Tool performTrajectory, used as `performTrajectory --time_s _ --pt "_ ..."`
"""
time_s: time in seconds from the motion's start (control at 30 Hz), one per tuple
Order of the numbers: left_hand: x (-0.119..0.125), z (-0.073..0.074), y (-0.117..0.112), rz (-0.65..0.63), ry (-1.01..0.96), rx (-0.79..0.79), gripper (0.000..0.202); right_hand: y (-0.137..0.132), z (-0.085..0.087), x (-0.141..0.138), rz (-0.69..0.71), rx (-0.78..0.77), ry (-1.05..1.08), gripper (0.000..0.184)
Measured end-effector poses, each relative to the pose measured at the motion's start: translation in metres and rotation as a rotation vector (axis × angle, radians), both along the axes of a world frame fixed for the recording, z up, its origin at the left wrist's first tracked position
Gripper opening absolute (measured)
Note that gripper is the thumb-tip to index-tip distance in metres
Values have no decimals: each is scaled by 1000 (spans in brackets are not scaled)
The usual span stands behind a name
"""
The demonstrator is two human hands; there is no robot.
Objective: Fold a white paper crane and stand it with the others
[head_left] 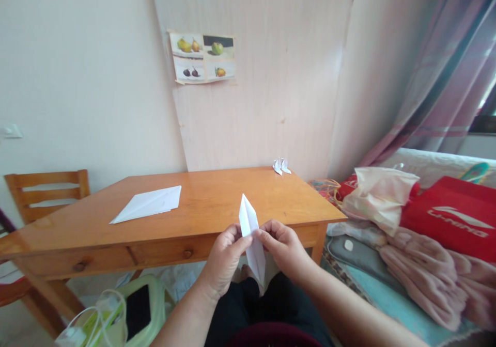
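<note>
A long, narrow piece of folded white paper (pixel 249 218) with pointed ends is held up in front of my lap, just off the table's front edge. My left hand (pixel 226 254) pinches its left side near the middle, thumb across the face. From the other side my right hand (pixel 282 241) grips the paper at about the same height, thumb and fingers closed on it. The fingertips behind the paper are hidden. Farther off, a stack of white paper sheets (pixel 151 203) lies on the left part of the wooden table (pixel 217 192).
Two small folded paper pieces (pixel 281 166) stand at the table's back right corner. Left below, a pale green stool (pixel 153 305) carries a black phone (pixel 138 305) and white cables. On the right, a bed holds a red bag (pixel 451 215) and a pink blanket (pixel 424 269).
</note>
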State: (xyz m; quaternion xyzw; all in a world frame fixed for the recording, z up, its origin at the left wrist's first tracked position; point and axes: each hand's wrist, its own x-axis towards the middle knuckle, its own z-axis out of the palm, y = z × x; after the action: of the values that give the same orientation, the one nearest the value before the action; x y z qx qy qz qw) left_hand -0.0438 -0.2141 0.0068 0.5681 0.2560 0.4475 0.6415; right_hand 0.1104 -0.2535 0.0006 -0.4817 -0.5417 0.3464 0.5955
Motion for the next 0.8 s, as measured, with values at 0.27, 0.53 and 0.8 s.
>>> performTrajectory --time_s 0.27,0.53,0.8 --pt "0 -2 3 -61 -21 -142 37 1 -1 1 65 -95 130 42" --pt "1 -2 4 -44 -28 -156 31 2 -1 1 99 -119 199 39" --pt "4 -2 3 -36 -35 -142 25 4 -1 1 126 -117 247 40"
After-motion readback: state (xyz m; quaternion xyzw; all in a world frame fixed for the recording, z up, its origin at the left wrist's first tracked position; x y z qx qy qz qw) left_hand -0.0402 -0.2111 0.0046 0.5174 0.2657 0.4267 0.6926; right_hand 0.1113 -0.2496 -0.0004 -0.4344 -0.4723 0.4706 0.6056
